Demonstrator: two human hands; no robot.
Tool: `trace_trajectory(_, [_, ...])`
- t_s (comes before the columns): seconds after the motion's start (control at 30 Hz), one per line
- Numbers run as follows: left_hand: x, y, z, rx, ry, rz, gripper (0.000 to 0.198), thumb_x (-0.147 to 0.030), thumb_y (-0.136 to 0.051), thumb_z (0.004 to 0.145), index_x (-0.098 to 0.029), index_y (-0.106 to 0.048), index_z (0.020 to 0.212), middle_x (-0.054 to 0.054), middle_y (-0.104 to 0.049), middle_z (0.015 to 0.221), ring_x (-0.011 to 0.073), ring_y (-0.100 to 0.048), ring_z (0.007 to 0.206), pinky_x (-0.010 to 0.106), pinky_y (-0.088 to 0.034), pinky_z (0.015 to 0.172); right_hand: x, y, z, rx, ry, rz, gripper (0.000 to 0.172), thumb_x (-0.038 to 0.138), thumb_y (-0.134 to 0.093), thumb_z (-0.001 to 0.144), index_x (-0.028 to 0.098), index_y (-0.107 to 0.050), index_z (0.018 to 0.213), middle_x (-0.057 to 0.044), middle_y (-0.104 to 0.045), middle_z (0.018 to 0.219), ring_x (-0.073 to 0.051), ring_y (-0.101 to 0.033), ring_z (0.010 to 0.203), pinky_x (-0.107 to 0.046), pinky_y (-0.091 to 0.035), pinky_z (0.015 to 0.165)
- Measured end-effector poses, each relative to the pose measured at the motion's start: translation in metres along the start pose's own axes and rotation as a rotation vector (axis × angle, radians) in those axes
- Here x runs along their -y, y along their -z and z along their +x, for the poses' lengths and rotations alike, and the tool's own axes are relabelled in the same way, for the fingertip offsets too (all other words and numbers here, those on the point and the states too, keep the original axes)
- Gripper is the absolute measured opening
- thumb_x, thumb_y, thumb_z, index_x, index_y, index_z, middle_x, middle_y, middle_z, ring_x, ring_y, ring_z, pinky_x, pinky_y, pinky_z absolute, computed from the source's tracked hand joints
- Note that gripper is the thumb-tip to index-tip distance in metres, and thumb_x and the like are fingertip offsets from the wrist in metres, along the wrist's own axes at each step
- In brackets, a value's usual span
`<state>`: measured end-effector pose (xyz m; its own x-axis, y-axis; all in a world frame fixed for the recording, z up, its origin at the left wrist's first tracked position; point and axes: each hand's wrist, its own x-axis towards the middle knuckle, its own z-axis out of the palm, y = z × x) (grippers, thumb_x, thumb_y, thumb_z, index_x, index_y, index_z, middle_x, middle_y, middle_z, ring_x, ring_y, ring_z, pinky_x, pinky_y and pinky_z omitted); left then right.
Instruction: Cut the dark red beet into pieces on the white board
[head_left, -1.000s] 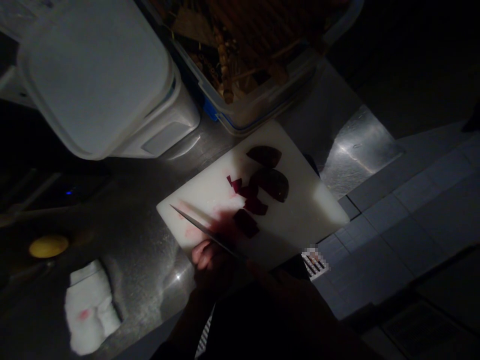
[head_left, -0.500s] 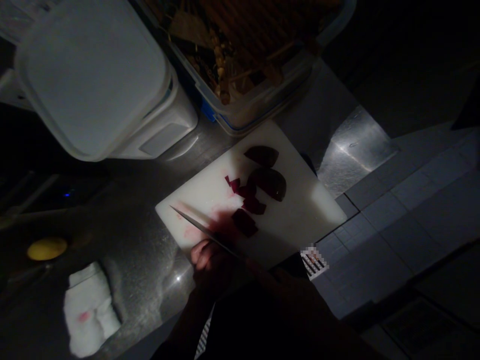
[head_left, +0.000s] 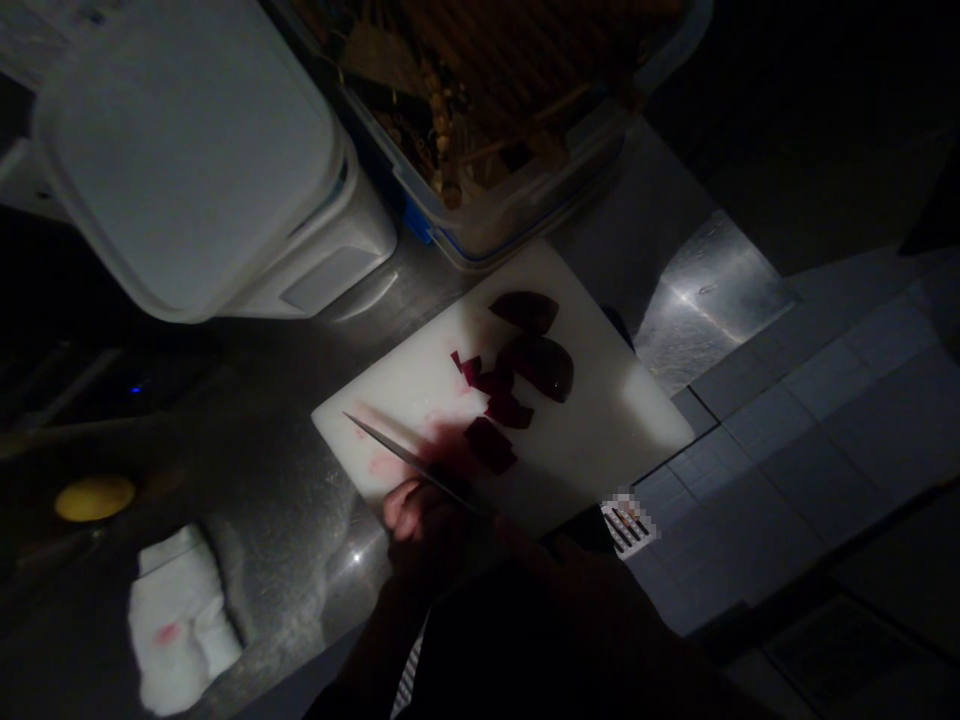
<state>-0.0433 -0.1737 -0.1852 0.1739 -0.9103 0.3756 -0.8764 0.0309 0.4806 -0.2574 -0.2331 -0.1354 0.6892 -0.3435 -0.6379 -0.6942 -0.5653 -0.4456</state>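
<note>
A: In the head view, which step looks to be in hand?

B: Cutting, I'd judge. The knife [head_left: 397, 456] slants over the left part of the white board [head_left: 600, 405], its tip near the board's left corner.

A: And each grip?

B: The right grip [head_left: 529, 550], low in the centre of the frame, is deep in shadow but seems closed around the handle. The left grip [head_left: 416, 512] has its fingers curled right beside the blade; I can't tell whether they hold anything.

A: Where's the food?

B: Mid-frame. Small dark red pieces [head_left: 491, 446] lie on the board above the blade, with two larger chunks [head_left: 536, 367] farther up and to the right.

A: Anything else on the surface [head_left: 285, 490]?

B: A folded white cloth [head_left: 176, 625] with a red mark at lower left, and a yellow item [head_left: 95, 497] above it.

A: What does the next move call for?

B: In my judgement, care with those curled fingers. Another cut would want the fingertips tucked clear of the edge and a steady piece beneath it, more so in such poor light.
</note>
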Motion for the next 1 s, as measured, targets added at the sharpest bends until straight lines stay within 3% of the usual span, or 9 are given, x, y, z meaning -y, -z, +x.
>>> trace_trajectory(0.37, [-0.0013, 0.0002, 0.0014, -0.02, 0.015, -0.009, 0.009, -0.013, -0.062, 0.08, -0.021, -0.062, 0.077, 0.003, -0.063, 0.082, 0.0218, -0.058, 0.091, 0.036, -0.046, 0.078, -0.0019, -0.0031, 0.0048, -0.001, 0.021, 0.016, 0.094, 0.008, -0.04, 0.079, 0.041, 0.009, 0.151, -0.003, -0.066, 0.091, -0.014, -0.06, 0.056, -0.024, -0.012, 0.047])
trace_trajectory(1.0, [-0.0027, 0.0, 0.0039, -0.018, -0.015, 0.016, 0.01, -0.013, -0.06, 0.084, -0.022, -0.058, 0.078, 0.003, -0.062, 0.084, 0.0217, -0.057, 0.093, 0.036, -0.045, 0.078, -0.0016, -0.0063, 0.0053, -0.036, 0.007, 0.01, 0.095, 0.007, -0.041, 0.079, 0.045, 0.009, 0.15, -0.002, -0.066, 0.091, -0.015, -0.062, 0.057, -0.024, -0.01, 0.047])
